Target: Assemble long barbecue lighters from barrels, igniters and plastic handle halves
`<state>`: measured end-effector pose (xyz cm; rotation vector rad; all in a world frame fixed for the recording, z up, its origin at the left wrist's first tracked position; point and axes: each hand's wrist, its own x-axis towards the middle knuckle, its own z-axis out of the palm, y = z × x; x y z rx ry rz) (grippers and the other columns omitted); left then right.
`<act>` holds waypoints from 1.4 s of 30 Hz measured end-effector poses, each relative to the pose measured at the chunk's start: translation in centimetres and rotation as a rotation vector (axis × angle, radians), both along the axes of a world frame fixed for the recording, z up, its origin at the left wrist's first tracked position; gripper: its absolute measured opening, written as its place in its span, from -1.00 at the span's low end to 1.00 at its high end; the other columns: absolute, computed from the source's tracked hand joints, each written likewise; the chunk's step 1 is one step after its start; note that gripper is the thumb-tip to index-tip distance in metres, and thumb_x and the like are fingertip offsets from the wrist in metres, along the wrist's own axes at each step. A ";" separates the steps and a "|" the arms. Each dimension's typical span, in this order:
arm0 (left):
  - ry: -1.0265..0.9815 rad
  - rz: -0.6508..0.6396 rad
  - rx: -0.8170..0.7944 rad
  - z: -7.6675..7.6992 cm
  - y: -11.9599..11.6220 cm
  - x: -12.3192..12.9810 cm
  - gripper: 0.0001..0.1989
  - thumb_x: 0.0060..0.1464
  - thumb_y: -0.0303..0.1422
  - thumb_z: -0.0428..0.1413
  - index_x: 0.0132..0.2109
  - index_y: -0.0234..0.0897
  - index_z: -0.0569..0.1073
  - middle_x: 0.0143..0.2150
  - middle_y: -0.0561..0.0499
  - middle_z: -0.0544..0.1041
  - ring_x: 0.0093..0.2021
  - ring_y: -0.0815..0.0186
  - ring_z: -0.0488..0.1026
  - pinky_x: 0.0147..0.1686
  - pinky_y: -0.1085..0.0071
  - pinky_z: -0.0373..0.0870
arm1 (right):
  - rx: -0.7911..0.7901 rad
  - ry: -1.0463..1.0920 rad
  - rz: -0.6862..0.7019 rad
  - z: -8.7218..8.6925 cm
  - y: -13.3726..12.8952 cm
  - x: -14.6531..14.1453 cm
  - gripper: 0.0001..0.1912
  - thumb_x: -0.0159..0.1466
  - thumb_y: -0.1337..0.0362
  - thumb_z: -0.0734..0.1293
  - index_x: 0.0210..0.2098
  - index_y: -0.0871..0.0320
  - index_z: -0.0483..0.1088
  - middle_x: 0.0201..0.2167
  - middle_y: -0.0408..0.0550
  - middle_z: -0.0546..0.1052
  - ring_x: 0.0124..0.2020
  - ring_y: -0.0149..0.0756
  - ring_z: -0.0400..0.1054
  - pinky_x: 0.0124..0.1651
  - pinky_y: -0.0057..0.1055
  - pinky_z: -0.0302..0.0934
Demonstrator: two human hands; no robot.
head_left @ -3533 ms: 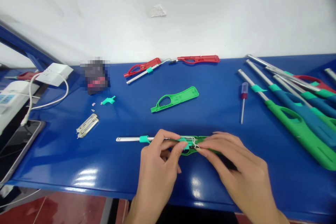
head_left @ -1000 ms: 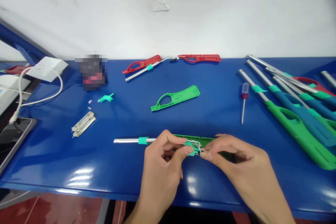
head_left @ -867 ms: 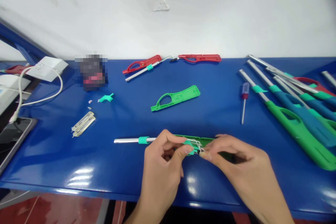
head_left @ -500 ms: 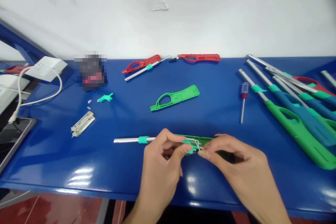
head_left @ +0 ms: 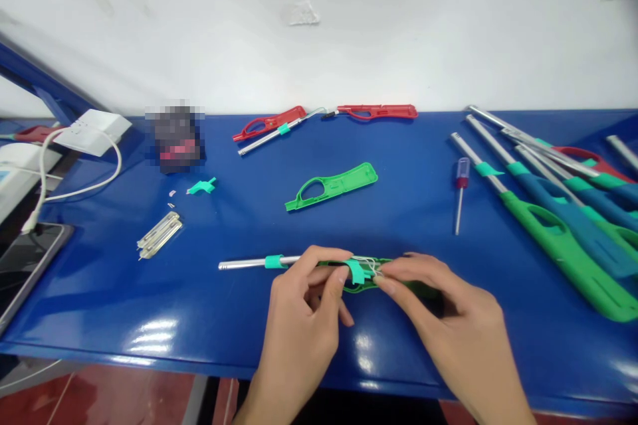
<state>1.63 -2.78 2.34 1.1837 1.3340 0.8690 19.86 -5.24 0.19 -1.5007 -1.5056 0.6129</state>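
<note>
A long-necked lighter's green half shell point(head_left: 359, 289) lies open in front of me, its silver tube point(head_left: 252, 263) pointing left with a teal collar. My left hand point(head_left: 306, 309) is closed around the shell, its thumb beside a teal trigger piece point(head_left: 355, 272). Thin white wires point(head_left: 369, 261) loop out over the trigger. At the right of the shell, my right hand point(head_left: 448, 312) pinches the wire ends between thumb and forefinger; the fingertips partly hide them. Beyond both hands rests the other green half shell point(head_left: 343, 183), inner side up.
Finished-looking lighters point(head_left: 563, 239) are piled at the right beside a screwdriver point(head_left: 461, 189). Red lighter halves point(head_left: 381, 111) lie by the wall. To the left are a loose teal trigger point(head_left: 202, 186), clear-and-metal parts point(head_left: 159, 235), a phone point(head_left: 32, 259) and a white power strip point(head_left: 94, 131).
My left thumb has drawn back slightly left, so more of the teal trigger shows. The right fingertips stay at the wires, shifted slightly left and up.
</note>
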 end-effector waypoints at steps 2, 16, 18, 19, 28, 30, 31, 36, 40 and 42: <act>0.009 -0.012 0.008 0.0 0.1 -0.2 -0.90 0.39 -0.35 0.14 -0.08 -0.18 0.56 -0.43 0.15 0.62 -0.58 0.48 0.52 -0.50 0.60 0.41 | 0.006 -0.011 0.005 0.0 0.0 0.0 -0.98 0.43 0.15 0.47 -0.18 -0.16 0.58 -0.23 -0.40 0.65 -0.07 -0.36 0.55 0.09 -0.53 0.37; 0.256 -0.013 0.305 -0.8 -0.6 -0.5 -0.79 0.37 -0.46 0.20 -0.03 -0.02 0.66 -0.16 0.13 0.67 -0.35 0.40 0.52 -0.09 0.40 0.57 | 0.064 -0.104 0.064 -0.1 -0.4 0.4 -0.95 0.46 0.22 0.46 -0.13 -0.13 0.59 -0.21 -0.31 0.65 -0.09 -0.26 0.49 -0.01 -0.36 0.39; 0.283 -0.029 0.332 -0.8 -0.6 -0.5 -0.81 0.37 -0.46 0.20 -0.03 -0.04 0.65 -0.14 0.12 0.67 -0.30 0.37 0.56 -0.03 0.38 0.58 | 0.078 -0.120 0.074 0.0 -0.3 0.4 -0.95 0.46 0.22 0.45 -0.15 -0.11 0.58 -0.23 -0.30 0.64 -0.09 -0.23 0.47 0.02 -0.32 0.37; 0.296 -0.037 0.345 -0.8 -0.7 -0.6 -0.81 0.37 -0.46 0.20 -0.02 -0.05 0.64 -0.13 0.11 0.68 -0.28 0.36 0.57 -0.01 0.37 0.58 | 0.082 -0.130 0.075 0.0 -0.3 0.4 -0.95 0.46 0.22 0.45 -0.16 -0.10 0.57 -0.24 -0.30 0.64 -0.08 -0.23 0.46 0.02 -0.31 0.36; 0.397 -0.165 0.407 -0.8 -1.6 -1.0 -0.67 0.39 -0.50 0.16 0.14 0.05 0.51 -0.02 0.18 0.66 -0.18 0.40 0.63 0.02 0.47 0.59 | 0.153 -0.211 0.060 0.5 -0.5 0.0 -0.88 0.48 0.36 0.41 -0.13 -0.03 0.53 -0.23 -0.31 0.62 -0.05 -0.28 0.42 0.14 -0.35 0.29; 0.407 -0.185 0.422 -0.8 -1.5 -1.0 -0.66 0.39 -0.49 0.17 0.16 0.06 0.49 -0.01 0.17 0.66 -0.11 0.38 0.64 0.03 0.47 0.59 | 0.146 -0.205 0.056 0.4 -0.5 0.1 -0.89 0.49 0.34 0.41 -0.14 -0.04 0.53 -0.24 -0.31 0.62 -0.05 -0.27 0.43 0.14 -0.35 0.30; 0.414 -0.188 0.426 -0.9 -1.5 -1.0 -0.65 0.39 -0.48 0.17 0.18 0.06 0.49 0.00 0.15 0.66 -0.08 0.36 0.65 0.04 0.46 0.59 | 0.140 -0.197 0.055 0.3 -0.6 0.1 -0.90 0.49 0.33 0.41 -0.14 -0.04 0.53 -0.24 -0.31 0.62 -0.06 -0.27 0.43 0.13 -0.35 0.30; 0.430 -0.188 0.462 -1.3 -1.4 -1.0 -0.61 0.39 -0.49 0.17 0.26 0.01 0.47 0.04 0.09 0.66 -0.02 0.32 0.66 0.06 0.43 0.60 | 0.121 -0.148 0.041 0.4 -0.7 0.2 -0.91 0.47 0.28 0.43 -0.18 -0.07 0.52 -0.28 -0.33 0.62 -0.11 -0.27 0.46 0.05 -0.35 0.34; 0.422 -0.199 0.526 -1.8 -1.5 -1.2 -0.60 0.42 -0.51 0.13 0.28 -0.01 0.47 0.05 0.08 0.65 -0.03 0.37 0.66 0.01 0.51 0.58 | 0.152 -0.120 0.055 0.5 -0.8 0.0 -0.86 0.47 0.34 0.43 -0.19 -0.07 0.51 -0.29 -0.37 0.62 -0.20 -0.31 0.52 0.22 -0.26 0.32; 0.426 -0.207 0.557 -2.1 -1.5 -1.2 -0.57 0.44 -0.53 0.10 0.32 -0.02 0.45 0.06 0.06 0.64 -0.03 0.39 0.65 -0.05 0.54 0.58 | 0.154 -0.115 0.065 0.6 -0.9 -0.1 -0.83 0.46 0.38 0.42 -0.19 -0.06 0.50 -0.27 -0.39 0.62 -0.29 -0.37 0.52 0.31 -0.22 0.28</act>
